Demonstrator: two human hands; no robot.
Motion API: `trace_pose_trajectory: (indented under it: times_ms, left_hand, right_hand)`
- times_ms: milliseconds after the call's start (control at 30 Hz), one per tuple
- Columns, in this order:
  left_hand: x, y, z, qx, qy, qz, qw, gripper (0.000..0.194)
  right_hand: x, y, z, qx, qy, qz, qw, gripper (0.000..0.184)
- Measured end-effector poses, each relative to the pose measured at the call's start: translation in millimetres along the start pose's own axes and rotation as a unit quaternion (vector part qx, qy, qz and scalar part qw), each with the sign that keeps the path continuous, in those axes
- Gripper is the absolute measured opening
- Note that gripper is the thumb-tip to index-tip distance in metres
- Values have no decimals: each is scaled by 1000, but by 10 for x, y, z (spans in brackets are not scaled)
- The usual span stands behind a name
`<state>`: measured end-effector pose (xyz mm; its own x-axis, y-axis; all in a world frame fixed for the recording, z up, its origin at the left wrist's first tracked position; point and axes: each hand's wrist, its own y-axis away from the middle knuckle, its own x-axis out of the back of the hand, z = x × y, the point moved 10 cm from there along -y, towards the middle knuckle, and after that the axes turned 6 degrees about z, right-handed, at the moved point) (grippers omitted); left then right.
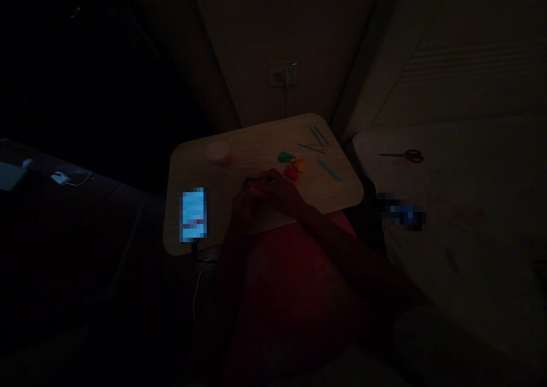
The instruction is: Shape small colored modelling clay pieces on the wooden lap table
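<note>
In the dim light, my left hand (242, 203) and my right hand (280, 190) meet over the front of a small wooden table. Their fingers are closed around a small red lump of modelling clay (255, 188), with something dark at its far side; its full shape is hidden. Just beyond my right hand lie lumps of green clay (287, 157), orange clay (300, 165) and red clay (291, 173), close together. A teal modelling tool (329, 170) rests to their right, and several thin teal sticks (311, 147) lie farther back.
A round tub (217, 153) stands on the table (256, 139) at the back left. A lit, blurred phone (193, 215) with a cable lies at its left. Scissors (401, 155) rest on a pale surface to the right. Behind is a wall socket (282, 75).
</note>
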<state>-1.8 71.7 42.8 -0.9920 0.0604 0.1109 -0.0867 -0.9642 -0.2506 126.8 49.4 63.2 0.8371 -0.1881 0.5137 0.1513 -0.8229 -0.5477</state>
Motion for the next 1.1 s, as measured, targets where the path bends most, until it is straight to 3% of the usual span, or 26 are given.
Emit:
trace_pose_trajectory:
  times_ms: [267, 467, 600, 1100]
  left_hand:
    - [-9, 10, -9, 11, -3, -22, 1000, 59]
    - [73, 8, -48, 23, -16, 12, 1000, 45]
    - [111, -2, -109, 32, -12, 35, 999, 47]
    - [-2, 28, -217, 58, 46, -22, 997, 55]
  right_hand:
    - [-19, 23, 18, 9, -29, 25, 999, 32]
    - [-17, 42, -82, 42, -45, 26, 998, 33]
    - [-16, 36, -119, 25, -36, 7, 999, 34]
    - [82, 64, -125, 13, -21, 35, 999, 40]
